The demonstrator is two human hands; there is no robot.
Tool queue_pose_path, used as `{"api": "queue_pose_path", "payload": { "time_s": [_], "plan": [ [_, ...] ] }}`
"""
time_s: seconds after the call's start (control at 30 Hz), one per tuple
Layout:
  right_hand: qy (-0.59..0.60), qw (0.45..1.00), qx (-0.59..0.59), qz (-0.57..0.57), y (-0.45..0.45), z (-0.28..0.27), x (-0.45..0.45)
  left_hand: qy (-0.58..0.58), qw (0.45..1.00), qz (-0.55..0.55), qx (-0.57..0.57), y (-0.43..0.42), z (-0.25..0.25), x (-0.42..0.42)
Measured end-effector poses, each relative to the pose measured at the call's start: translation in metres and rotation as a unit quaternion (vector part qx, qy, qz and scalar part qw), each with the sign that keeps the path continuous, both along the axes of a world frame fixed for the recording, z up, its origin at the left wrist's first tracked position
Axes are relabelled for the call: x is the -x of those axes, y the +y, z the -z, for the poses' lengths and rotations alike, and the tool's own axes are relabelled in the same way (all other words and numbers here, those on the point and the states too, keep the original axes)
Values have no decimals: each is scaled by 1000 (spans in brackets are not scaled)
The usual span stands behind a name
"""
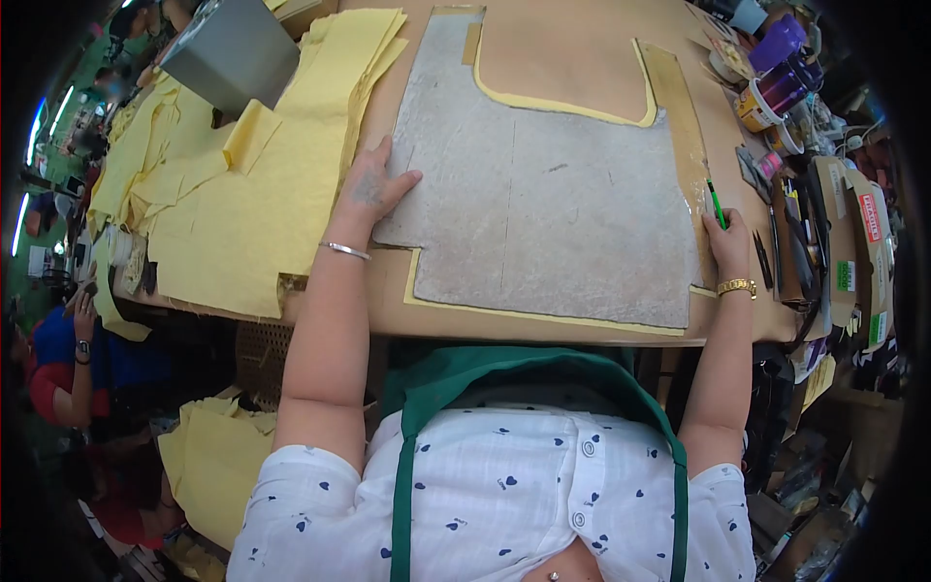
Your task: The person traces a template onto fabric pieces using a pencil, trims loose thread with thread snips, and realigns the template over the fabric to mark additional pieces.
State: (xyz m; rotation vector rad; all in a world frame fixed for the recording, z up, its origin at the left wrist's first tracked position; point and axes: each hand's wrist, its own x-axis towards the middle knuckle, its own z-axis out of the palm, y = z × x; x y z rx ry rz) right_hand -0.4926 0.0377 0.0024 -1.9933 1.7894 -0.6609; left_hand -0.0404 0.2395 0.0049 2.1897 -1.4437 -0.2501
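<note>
A large grey pattern piece [553,204] with a U-shaped cutout lies flat on the brown table, with thin yellow material [562,320] showing along its lower edge and cutout. My left hand [376,186] rests at its left edge, fingers and thumb spread, with nothing held. At the right edge my right hand [727,242] grips a green pencil [716,202], its tip pointing up and away. A tan strip [684,126] runs beneath the piece's right side.
Stacked yellow sheets [228,223] cover the table's left side, under a grey metal block [231,56]. Pens and tools [790,213], cups [756,105] and cardboard [858,242] line the right edge. Another person's hand [83,315] shows at far left.
</note>
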Motion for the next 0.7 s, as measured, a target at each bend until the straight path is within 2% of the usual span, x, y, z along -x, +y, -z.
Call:
{"api": "queue_pose_path", "payload": {
  "time_s": [0.07, 0.17, 0.33, 0.53, 0.63, 0.7],
  "plan": [
    [-72, 996, -54, -12, 2, -2, 6, -18, 1000, 2, -15, -1, -2, 1],
    [-98, 992, -68, -43, 15, -13, 2, -17, 999, 10, -38, -2, -5, 2],
    [36, 995, -82, -44, 27, -26, -3, -27, 998, 11, -53, 1, -10, 4],
    [-41, 996, -76, -21, 17, -15, 9, 19, 998, 39, -34, -1, -5, -7],
    [-136, 981, -136, -17, 12, -14, 19, 37, 998, 46, -26, 0, -8, -7],
    [-73, 984, -160, -21, 11, -20, 20, 52, 997, 62, -14, 3, -14, -3]
  ]
}}
